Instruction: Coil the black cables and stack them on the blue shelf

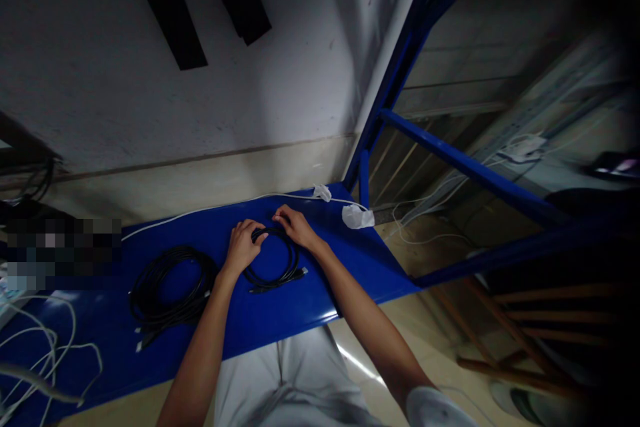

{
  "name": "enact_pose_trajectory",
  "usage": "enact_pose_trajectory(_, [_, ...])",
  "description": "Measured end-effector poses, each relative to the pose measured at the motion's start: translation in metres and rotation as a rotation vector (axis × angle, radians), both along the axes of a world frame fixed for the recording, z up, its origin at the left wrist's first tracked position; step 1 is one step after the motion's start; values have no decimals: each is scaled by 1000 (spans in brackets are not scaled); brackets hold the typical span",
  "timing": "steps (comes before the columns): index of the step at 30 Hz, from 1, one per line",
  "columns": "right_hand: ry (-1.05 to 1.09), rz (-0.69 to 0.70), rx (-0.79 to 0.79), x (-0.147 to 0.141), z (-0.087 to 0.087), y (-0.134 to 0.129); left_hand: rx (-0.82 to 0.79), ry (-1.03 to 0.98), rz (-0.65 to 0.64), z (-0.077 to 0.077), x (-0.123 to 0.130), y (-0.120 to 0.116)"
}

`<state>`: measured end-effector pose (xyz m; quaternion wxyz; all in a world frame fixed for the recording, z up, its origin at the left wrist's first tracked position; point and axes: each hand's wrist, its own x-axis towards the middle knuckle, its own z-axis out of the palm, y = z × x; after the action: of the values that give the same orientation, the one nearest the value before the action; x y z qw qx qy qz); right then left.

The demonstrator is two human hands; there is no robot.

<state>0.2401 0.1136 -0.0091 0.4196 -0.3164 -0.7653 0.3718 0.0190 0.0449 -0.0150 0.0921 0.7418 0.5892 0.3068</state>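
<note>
A coiled black cable [269, 283] lies on the blue tabletop [320, 297], its two plug ends showing at the near side of the ring. My left hand [243, 243] grips the upper left of this coil between thumb and fingers. Over the coil's upper right, my right hand [295, 225] is closed in a pinch. What its fingertips hold, if anything, is too small to make out. To the left of my left forearm rests a larger, thicker coil of black cables [173, 287], with connector ends sticking out at its near side.
White cables [53, 340] tangle at the table's left end, near a pixelated patch. A white cord [200, 208] runs along the wall side, with crumpled white wads [357, 216] at the far right corner. A blue metal frame [465, 157] rises on the right, above a wooden chair [520, 347].
</note>
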Motion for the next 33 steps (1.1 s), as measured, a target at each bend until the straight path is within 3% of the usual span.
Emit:
enact_pose_trajectory(13, [-135,15,66,0,7,-6,86,-155,-55,8,2,-2])
enact_pose_trajectory(21, [-140,46,-45,2,9,-7,162,-173,-60,16,7,-7])
enact_pose_trajectory(33, [-40,109,-219,0,6,-6,205,-12,-66,24,16,-14])
